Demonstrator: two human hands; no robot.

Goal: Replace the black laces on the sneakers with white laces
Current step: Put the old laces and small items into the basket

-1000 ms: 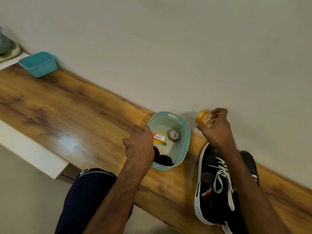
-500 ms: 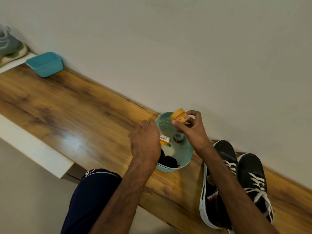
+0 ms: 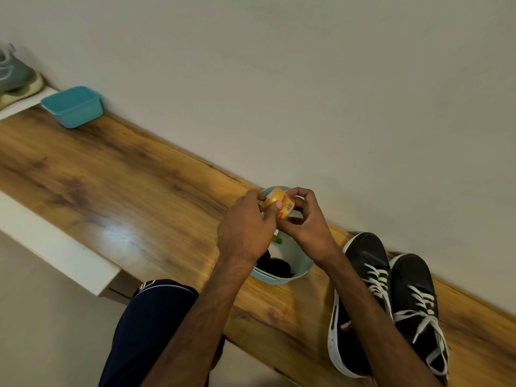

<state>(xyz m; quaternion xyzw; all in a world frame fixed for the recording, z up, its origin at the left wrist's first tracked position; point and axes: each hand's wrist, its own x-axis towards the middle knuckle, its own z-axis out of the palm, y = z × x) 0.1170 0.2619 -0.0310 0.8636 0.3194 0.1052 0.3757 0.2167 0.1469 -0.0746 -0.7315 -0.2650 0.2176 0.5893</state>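
Note:
Two black sneakers point(image 3: 363, 280) point(image 3: 416, 297) with white laces stand side by side on the wooden shelf point(image 3: 111, 191), toes toward the wall. Left of them sits a round teal basket point(image 3: 290, 275) with a bundle of black laces point(image 3: 275, 268) inside. Above the basket, my right hand point(image 3: 304, 227) holds a small yellow jar point(image 3: 282, 205) by its body. My left hand point(image 3: 245, 227) grips the jar's lid end with thumb and fingers.
A teal rectangular tub point(image 3: 72, 106) sits at the shelf's far left end by the wall. A grey shoe point(image 3: 16, 76) lies beyond it on a white ledge. My knee in dark shorts point(image 3: 156, 317) is below the shelf's front edge.
My left hand has left the basket rim and come up to the jar. The right hand has brought the jar over the basket, and both hands now hold it.

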